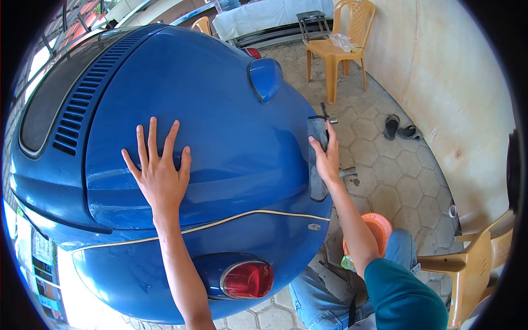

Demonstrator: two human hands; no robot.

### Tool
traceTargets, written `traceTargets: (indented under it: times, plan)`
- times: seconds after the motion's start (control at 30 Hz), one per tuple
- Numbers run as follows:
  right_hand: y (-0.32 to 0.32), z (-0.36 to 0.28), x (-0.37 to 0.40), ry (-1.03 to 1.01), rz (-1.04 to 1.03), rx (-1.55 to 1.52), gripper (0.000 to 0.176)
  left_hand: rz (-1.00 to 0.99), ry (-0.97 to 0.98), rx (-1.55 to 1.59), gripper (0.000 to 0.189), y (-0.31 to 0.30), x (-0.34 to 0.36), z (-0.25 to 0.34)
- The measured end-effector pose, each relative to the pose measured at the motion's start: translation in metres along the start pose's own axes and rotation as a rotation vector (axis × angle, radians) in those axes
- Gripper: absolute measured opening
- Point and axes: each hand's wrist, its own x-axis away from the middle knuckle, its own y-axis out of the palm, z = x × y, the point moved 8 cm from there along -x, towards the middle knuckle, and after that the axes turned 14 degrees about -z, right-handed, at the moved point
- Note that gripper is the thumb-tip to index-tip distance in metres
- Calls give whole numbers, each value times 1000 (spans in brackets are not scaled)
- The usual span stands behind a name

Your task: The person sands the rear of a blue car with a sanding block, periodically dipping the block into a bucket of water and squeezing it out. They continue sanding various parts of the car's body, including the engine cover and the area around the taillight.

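Observation:
My left hand (160, 176) lies flat on the rear lid of a blue car (220, 126), palm down with the fingers spread. My right hand (325, 157) is closed around a long, narrow grey block (317, 165) with dark ends, at the car's lower rear edge. It looks like a sanding block, but its underside is hidden. My thumb rests on the block's near face. Below my left hand, a beige cord-like strip (264, 212) follows the seam of the fender, above a red tail light (250, 279).
Grey metal pipes (347, 172) stick out beneath the car's rear. An orange basin (377, 228) stands beside my knee. A yellow-brown plastic chair (333, 50) holds a clear bag; another chair (467, 258) is at lower right. Dark sandals (391, 127) lie on the paving near the wall.

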Motion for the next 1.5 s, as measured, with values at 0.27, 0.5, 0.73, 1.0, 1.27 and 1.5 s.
traceTargets:
  times: [0.27,0.5,0.73,1.0,1.27,1.5]
  plan:
    - [-9,54,-25,85,-19,-5,79,-25,-25,-90,53,2,-4,4]
    - [-10,108,-54,392,-96,138,77,-18,-17,-117,52,6,-6,2]
    - [116,-168,69,-470,-326,342,73,-26,-8,-56,41,-3,-3,3]
    - [39,-10,-14,70,-151,189,80,135,-164,314,24,-33,25,-69]
    - [131,-184,90,-431,-220,280,74,75,-263,360,28,-35,32,-66]
    - [142,-157,165,-997,-468,623,78,144,-406,319,31,-43,54,-103]
